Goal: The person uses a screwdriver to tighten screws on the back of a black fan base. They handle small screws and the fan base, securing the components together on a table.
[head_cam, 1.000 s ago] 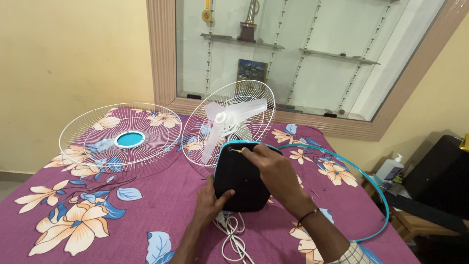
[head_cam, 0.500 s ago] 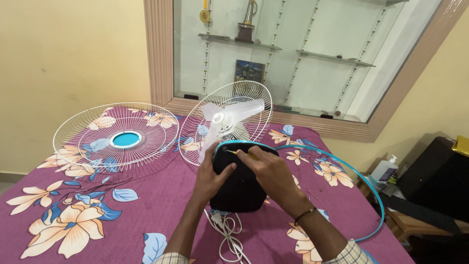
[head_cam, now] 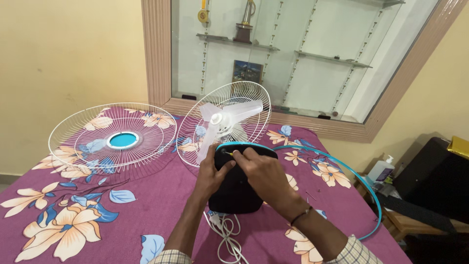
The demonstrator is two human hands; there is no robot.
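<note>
The left hand [head_cam: 212, 171] has been raised from the base's [head_cam: 238, 188] lower edge to its top, fingers clasped there. A screwdriver [head_cam: 229, 153] is pinched in the right hand [head_cam: 264, 173], at the base's 12 o'clock; the grille [head_cam: 115, 139] lies at 10 o'clock.

White pump bottle [head_cam: 382, 169] w/ dark blue label, on side table at right, beside bed

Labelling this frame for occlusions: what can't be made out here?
Head view only:
- Thin yellow-handled tool tip: too small, and the right hand covers its handle.
- Upper corner of the black fan base underside: hidden by the left hand.
- White power cord: cut off by the bottom edge.
- Turquoise plastic ring: near part hidden behind the right forearm.
</note>
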